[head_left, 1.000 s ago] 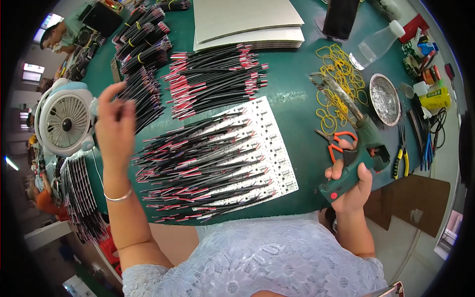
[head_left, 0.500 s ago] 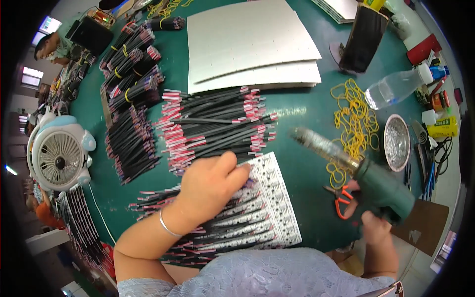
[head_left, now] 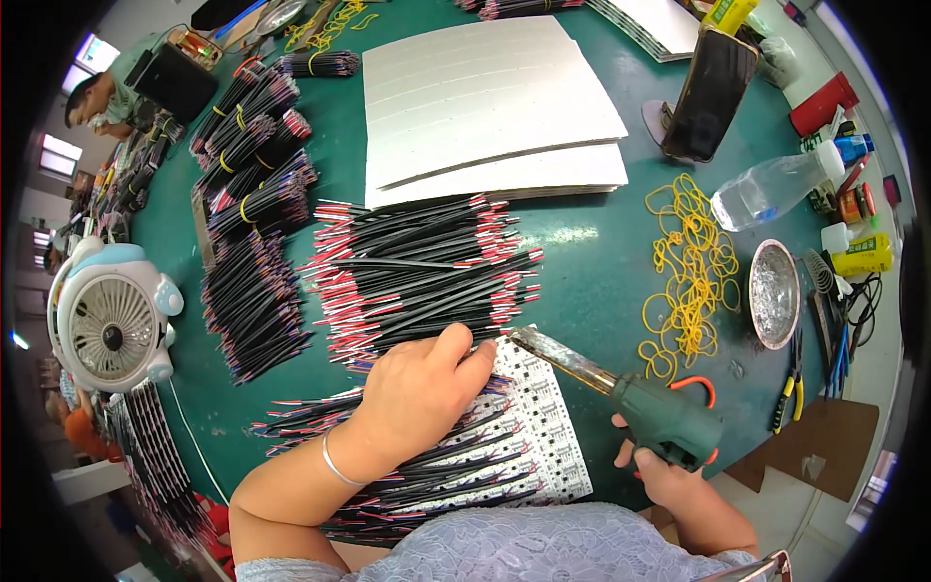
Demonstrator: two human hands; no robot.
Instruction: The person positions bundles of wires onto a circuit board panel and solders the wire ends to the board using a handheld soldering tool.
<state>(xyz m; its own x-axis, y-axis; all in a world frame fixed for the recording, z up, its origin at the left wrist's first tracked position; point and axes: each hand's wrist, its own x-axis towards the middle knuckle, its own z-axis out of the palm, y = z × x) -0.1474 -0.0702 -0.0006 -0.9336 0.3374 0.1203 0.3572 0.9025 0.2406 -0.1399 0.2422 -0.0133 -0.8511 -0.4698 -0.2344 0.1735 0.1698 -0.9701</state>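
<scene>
My left hand [head_left: 417, 393], wearing a bangle, is closed in a pinch over the top edge of a white circuit-board panel [head_left: 548, 427]. At its fingertips are thin wire ends, partly hidden by the fingers. Rows of black cables [head_left: 441, 475] with coloured ends lie from the panel out to the left. My right hand [head_left: 664, 475] grips a green heat gun [head_left: 664, 417]. The gun's metal nozzle [head_left: 562, 359] points left, its tip close to the panel's top edge and my left fingertips. Orange-handled scissors [head_left: 700, 383] lie partly hidden behind the gun.
Loose black cables [head_left: 417, 262] with red and white ends are piled beyond my left hand, below stacked white boards [head_left: 485, 97]. Yellow rubber bands [head_left: 689, 272], a metal bowl [head_left: 774, 291], a bottle [head_left: 776, 189] and a propped phone [head_left: 711, 92] stand right. A fan [head_left: 112, 320] is left.
The heat gun has moved left and its nozzle tip has come to the panel's top edge by my left hand. The view has shifted slightly; my left hand keeps its pinch.
</scene>
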